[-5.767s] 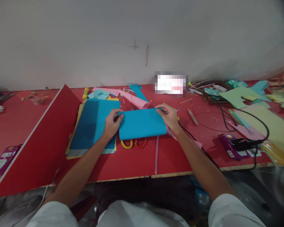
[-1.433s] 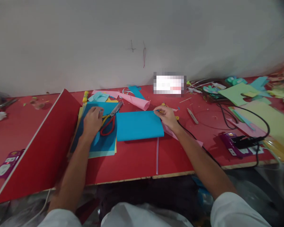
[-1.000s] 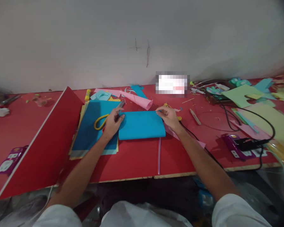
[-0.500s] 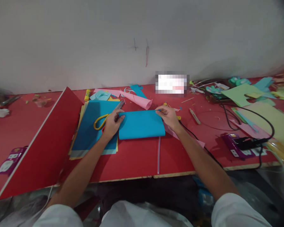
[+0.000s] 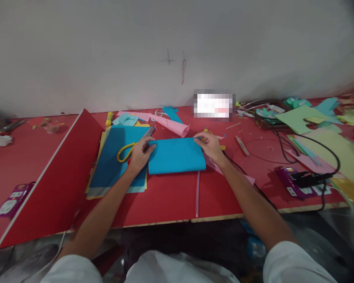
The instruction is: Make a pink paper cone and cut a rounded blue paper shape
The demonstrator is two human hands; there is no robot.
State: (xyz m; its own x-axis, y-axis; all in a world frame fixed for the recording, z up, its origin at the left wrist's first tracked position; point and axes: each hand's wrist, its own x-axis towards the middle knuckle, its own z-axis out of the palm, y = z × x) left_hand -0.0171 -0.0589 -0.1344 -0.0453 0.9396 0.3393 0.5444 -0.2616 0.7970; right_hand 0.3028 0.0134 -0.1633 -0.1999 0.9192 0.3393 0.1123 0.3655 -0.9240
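A blue sheet of paper (image 5: 177, 155), bent over on itself with a rounded near edge, is held between both hands above the red table. My left hand (image 5: 141, 152) pinches its far left corner. At the far right corner, the thumb and fingers of my right hand (image 5: 209, 144) are closed on the same sheet. Yellow-handled scissors (image 5: 123, 152) lie beside my left hand on a stack of blue and yellow paper (image 5: 115, 173). A thin pale stick (image 5: 198, 196) pokes out from under the sheet's near edge.
An upright red divider (image 5: 56, 169) stands on the left. Pink rolled paper (image 5: 177, 126), a glue stick (image 5: 109, 118) and a blurred bright patch are along the back. To the right lie a slim pen-like tool (image 5: 242, 146), a purple power strip (image 5: 295, 184), a black cable and paper scraps.
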